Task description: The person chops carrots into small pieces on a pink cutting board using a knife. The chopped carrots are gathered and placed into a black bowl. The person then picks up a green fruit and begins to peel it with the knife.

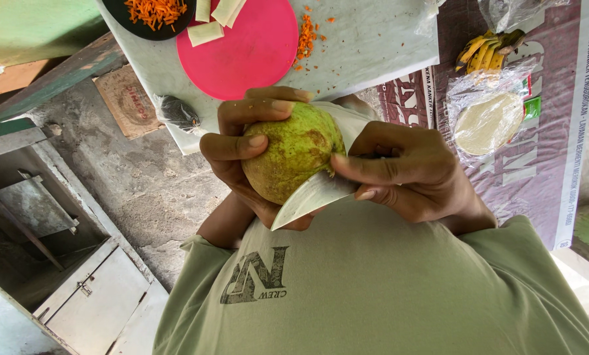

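My left hand (232, 148) cups a round green fruit (294, 161) with brown spots, held close to my chest. My right hand (409, 172) grips a knife, its thumb pressed against the fruit's right side. The pale curved knife blade (307, 197) lies under the fruit, its tip pointing down-left. The knife handle is hidden inside my fist. A strip of something white shows behind the fruit, between my two hands.
Ahead stands a table with a white cover (373, 46), holding a round pink board (245, 46), pale slices (209, 26), a black plate of shredded orange vegetable (153, 13) and scattered orange shreds. Bananas (485, 51) and a bagged white disc (488, 121) lie on a maroon banner (544, 171). A grey cabinet (90, 296) is lower left.
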